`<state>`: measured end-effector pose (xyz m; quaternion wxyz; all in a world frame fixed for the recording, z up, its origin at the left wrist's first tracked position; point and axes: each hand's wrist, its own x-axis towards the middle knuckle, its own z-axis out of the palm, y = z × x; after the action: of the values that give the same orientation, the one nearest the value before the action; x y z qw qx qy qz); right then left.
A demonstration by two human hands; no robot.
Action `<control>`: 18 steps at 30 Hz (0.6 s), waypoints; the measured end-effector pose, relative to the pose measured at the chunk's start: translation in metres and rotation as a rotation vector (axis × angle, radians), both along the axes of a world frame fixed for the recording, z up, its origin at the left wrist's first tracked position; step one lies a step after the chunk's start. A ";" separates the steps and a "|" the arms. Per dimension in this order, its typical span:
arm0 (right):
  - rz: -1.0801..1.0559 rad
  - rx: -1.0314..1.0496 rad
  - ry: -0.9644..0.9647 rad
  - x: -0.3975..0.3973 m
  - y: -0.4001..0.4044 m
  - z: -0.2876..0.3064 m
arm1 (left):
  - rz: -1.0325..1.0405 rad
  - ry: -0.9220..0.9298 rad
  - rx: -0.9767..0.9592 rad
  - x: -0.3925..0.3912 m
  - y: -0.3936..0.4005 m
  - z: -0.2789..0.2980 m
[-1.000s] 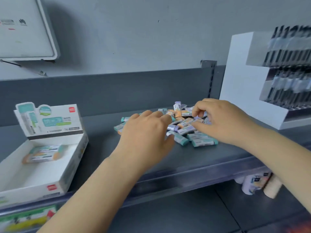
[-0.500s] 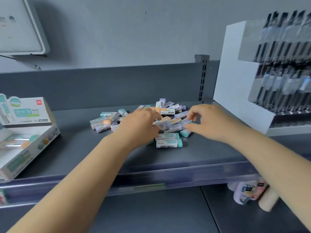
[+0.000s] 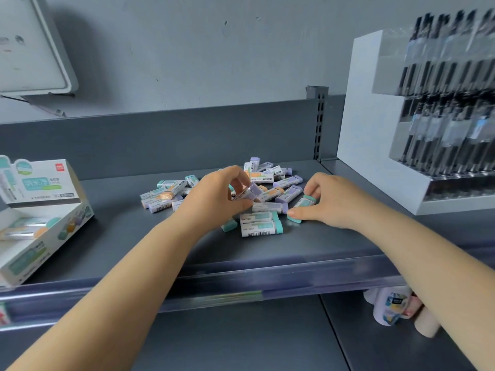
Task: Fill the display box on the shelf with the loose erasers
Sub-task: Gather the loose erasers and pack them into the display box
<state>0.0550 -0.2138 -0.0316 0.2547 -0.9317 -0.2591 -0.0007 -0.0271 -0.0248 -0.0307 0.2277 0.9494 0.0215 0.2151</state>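
Our left grip pinching a purple eraser just above the eraser pile, right grip pinching a teal eraser on the shelf, both arms outstretched, display box far left.

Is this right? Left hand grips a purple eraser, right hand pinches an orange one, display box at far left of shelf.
Not quite. In the head view the right hand pinches a teal eraser, not orange. The left hand does grip the purple eraser, and the display box sits far left.

Lighting: even, cool, diffuse; soft shadow beside the wall panel. Motion blur smears the pen rack and display box. Wide-angle bowing at the edges.
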 end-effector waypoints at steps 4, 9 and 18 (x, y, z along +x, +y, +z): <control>0.031 0.163 0.019 -0.001 -0.001 -0.002 | 0.004 -0.057 -0.101 -0.005 -0.005 0.004; 0.089 0.373 0.009 -0.007 0.000 -0.003 | 0.025 -0.108 -0.338 -0.019 -0.004 0.013; 0.354 0.628 0.087 -0.053 0.041 0.020 | 0.116 -0.316 -0.566 -0.083 0.024 0.038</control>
<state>0.0019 -0.1732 -0.0121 0.5353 -0.7480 -0.3924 0.0037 -0.1104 -0.0003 0.0072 0.4702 0.8006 0.0988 0.3580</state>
